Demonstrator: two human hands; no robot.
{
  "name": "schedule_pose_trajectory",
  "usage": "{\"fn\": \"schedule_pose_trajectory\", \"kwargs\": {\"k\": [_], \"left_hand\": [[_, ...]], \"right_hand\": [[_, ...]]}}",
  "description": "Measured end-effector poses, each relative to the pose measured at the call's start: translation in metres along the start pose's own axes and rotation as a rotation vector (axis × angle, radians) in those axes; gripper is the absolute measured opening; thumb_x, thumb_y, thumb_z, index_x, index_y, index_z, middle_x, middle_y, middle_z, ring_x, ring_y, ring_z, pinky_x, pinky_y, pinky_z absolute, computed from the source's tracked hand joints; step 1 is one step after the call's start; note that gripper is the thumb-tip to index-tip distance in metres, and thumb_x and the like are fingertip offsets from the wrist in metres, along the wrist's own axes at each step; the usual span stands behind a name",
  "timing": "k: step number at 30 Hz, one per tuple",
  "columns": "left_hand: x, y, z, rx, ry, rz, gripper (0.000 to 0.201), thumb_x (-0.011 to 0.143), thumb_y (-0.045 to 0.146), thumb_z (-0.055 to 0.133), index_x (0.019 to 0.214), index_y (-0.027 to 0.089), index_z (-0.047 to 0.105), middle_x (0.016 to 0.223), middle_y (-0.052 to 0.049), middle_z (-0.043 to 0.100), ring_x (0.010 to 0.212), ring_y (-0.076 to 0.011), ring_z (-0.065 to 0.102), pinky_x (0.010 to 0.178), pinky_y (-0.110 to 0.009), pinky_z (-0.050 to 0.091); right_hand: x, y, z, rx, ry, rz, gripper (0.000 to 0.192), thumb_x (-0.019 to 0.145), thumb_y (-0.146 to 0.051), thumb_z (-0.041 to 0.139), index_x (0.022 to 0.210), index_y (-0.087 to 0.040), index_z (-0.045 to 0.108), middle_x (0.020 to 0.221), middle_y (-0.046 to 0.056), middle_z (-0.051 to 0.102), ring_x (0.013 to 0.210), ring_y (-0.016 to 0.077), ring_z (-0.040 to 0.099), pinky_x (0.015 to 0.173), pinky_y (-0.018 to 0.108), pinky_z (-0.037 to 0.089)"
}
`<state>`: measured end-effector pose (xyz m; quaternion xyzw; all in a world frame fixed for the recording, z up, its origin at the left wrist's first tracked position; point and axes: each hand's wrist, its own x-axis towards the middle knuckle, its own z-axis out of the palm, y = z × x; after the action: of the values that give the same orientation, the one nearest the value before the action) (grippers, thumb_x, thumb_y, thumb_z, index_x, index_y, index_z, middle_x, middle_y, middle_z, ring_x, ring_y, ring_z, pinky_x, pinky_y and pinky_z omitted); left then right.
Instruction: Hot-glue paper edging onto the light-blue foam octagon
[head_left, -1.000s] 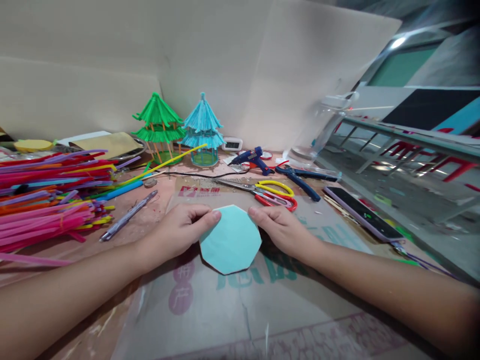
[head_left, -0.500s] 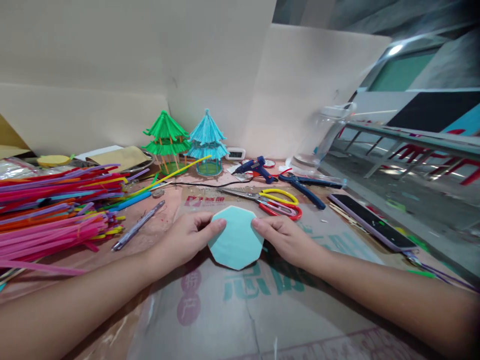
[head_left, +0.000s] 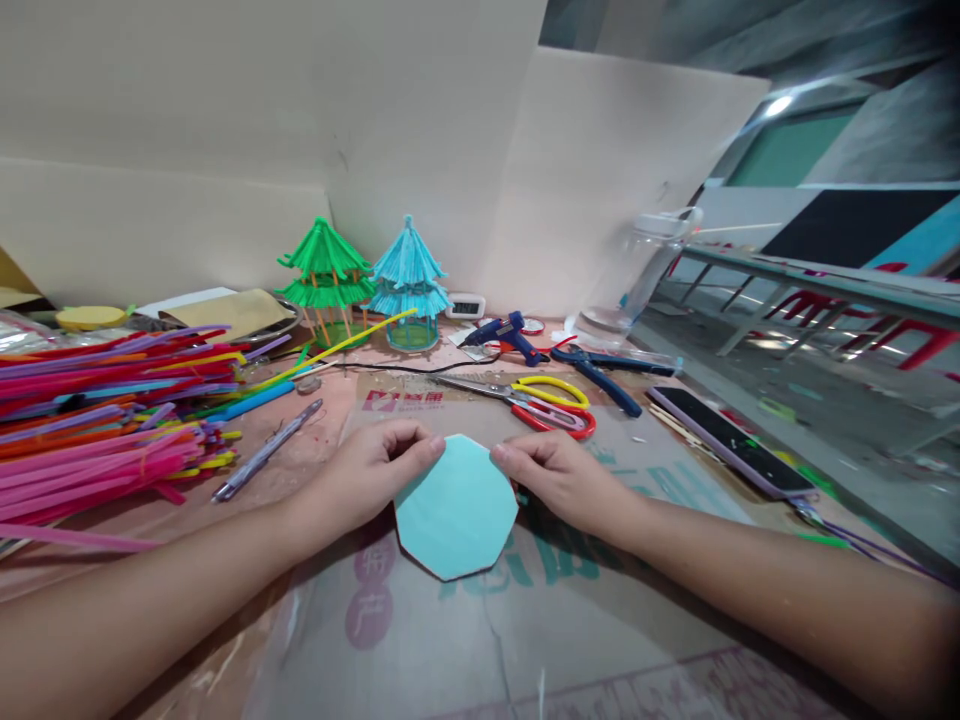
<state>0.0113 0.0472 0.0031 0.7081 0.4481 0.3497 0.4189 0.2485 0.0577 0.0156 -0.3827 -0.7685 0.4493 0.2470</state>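
A light turquoise many-sided card [head_left: 457,515] is held between both hands above the printed plastic sheet, its flat face toward me. My left hand [head_left: 381,468] pinches its upper left edge, thumb in front and fingers curled behind. On the upper right edge, my right hand [head_left: 564,480] pinches it the same way. Just beyond the hands lie scissors [head_left: 551,405] with one yellow and one red handle. Behind them are a blue glue gun [head_left: 504,335] and blue-handled pliers [head_left: 600,375].
Bundles of colourful pipe cleaners [head_left: 105,410] cover the left side, beside a pen [head_left: 268,450]. A green pagoda model [head_left: 325,275] and a blue pagoda model [head_left: 409,285] stand at the back. A phone [head_left: 731,440] and a clear plastic jug [head_left: 634,270] are on the right.
The turquoise card has tilted to face me more squarely and looks larger, its lower edge now nearer to me. Both hands keep their pinch. The whole view has shifted slightly.
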Motion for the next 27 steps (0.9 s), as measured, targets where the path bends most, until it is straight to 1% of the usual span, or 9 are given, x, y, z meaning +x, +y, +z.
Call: {"fn": "schedule_pose_trajectory", "kwargs": {"k": [2, 5, 9, 13, 15, 19, 22, 24, 27], "left_hand": [[-0.0007, 0.0018, 0.0008, 0.038, 0.000, 0.006, 0.041, 0.090, 0.052, 0.051, 0.067, 0.018, 0.052, 0.064, 0.003, 0.045, 0.060, -0.0117, 0.043, 0.051, -0.022, 0.032], [-0.0025, 0.0032, 0.0022, 0.051, -0.031, 0.015, 0.042, 0.090, 0.052, 0.050, 0.066, 0.018, 0.050, 0.063, 0.003, 0.044, 0.059, -0.0115, 0.042, 0.050, -0.022, 0.031], [-0.0029, 0.0024, 0.0029, -0.013, -0.039, -0.009, 0.042, 0.089, 0.053, 0.052, 0.068, 0.017, 0.051, 0.065, 0.003, 0.045, 0.061, -0.0116, 0.043, 0.051, -0.022, 0.033], [-0.0018, 0.0007, 0.0022, -0.088, -0.075, -0.030, 0.041, 0.087, 0.055, 0.054, 0.073, 0.016, 0.054, 0.068, 0.003, 0.047, 0.062, -0.0118, 0.044, 0.052, -0.022, 0.033], [-0.0015, 0.0004, 0.0022, -0.103, -0.085, -0.031, 0.041, 0.088, 0.054, 0.054, 0.074, 0.016, 0.056, 0.068, 0.003, 0.048, 0.062, -0.0117, 0.044, 0.053, -0.022, 0.034], [-0.0008, 0.0015, 0.0028, -0.100, -0.026, -0.006, 0.042, 0.088, 0.054, 0.053, 0.072, 0.015, 0.057, 0.067, 0.002, 0.048, 0.062, -0.0123, 0.044, 0.054, -0.023, 0.034], [0.0005, 0.0015, 0.0031, -0.110, 0.037, 0.010, 0.046, 0.088, 0.058, 0.053, 0.070, 0.016, 0.053, 0.065, 0.003, 0.045, 0.062, -0.0121, 0.043, 0.054, -0.023, 0.033], [0.0015, 0.0005, 0.0030, -0.116, 0.049, 0.018, 0.049, 0.088, 0.061, 0.052, 0.072, 0.015, 0.056, 0.067, 0.002, 0.048, 0.063, -0.0125, 0.044, 0.055, -0.023, 0.035], [0.0020, -0.0009, 0.0028, -0.166, 0.005, 0.010, 0.053, 0.085, 0.064, 0.057, 0.089, 0.012, 0.066, 0.080, -0.004, 0.063, 0.071, -0.0160, 0.054, 0.062, -0.025, 0.043]], "right_hand": [[-0.0002, -0.0012, 0.0005, 0.023, -0.008, -0.007, 0.048, 0.092, -0.060, 0.052, 0.068, -0.019, 0.055, 0.066, -0.001, 0.050, 0.062, 0.0122, 0.044, 0.059, 0.026, 0.037], [-0.0002, -0.0025, 0.0012, 0.044, -0.029, 0.031, 0.043, 0.087, -0.057, 0.060, 0.072, -0.018, 0.059, 0.066, -0.001, 0.052, 0.062, 0.0121, 0.045, 0.057, 0.026, 0.035], [0.0000, -0.0021, 0.0014, -0.024, -0.020, 0.045, 0.046, 0.091, -0.056, 0.055, 0.066, -0.018, 0.055, 0.064, -0.002, 0.047, 0.061, 0.0117, 0.041, 0.057, 0.026, 0.033], [0.0017, -0.0007, 0.0010, -0.037, 0.039, 0.042, 0.047, 0.090, -0.059, 0.054, 0.068, -0.017, 0.056, 0.064, -0.002, 0.049, 0.061, 0.0119, 0.042, 0.057, 0.026, 0.034], [0.0024, -0.0008, 0.0012, -0.027, 0.045, 0.046, 0.050, 0.089, -0.062, 0.054, 0.067, -0.018, 0.055, 0.063, -0.001, 0.049, 0.061, 0.0122, 0.043, 0.058, 0.026, 0.035], [0.0019, -0.0023, 0.0021, 0.052, 0.001, 0.042, 0.058, 0.092, -0.068, 0.044, 0.065, -0.018, 0.054, 0.063, 0.000, 0.053, 0.061, 0.0132, 0.047, 0.061, 0.027, 0.039], [0.0010, -0.0033, 0.0027, 0.024, -0.012, 0.029, 0.058, 0.086, -0.073, 0.050, 0.065, -0.018, 0.054, 0.063, 0.000, 0.051, 0.061, 0.0135, 0.046, 0.058, 0.026, 0.038], [0.0008, -0.0033, 0.0030, -0.019, -0.013, 0.033, 0.056, 0.084, -0.071, 0.055, 0.064, -0.019, 0.053, 0.063, -0.001, 0.049, 0.061, 0.0131, 0.043, 0.057, 0.026, 0.037], [0.0013, -0.0018, 0.0028, -0.031, 0.010, 0.038, 0.055, 0.089, -0.068, 0.049, 0.064, -0.019, 0.049, 0.063, -0.002, 0.045, 0.060, 0.0125, 0.039, 0.057, 0.026, 0.035]]}}
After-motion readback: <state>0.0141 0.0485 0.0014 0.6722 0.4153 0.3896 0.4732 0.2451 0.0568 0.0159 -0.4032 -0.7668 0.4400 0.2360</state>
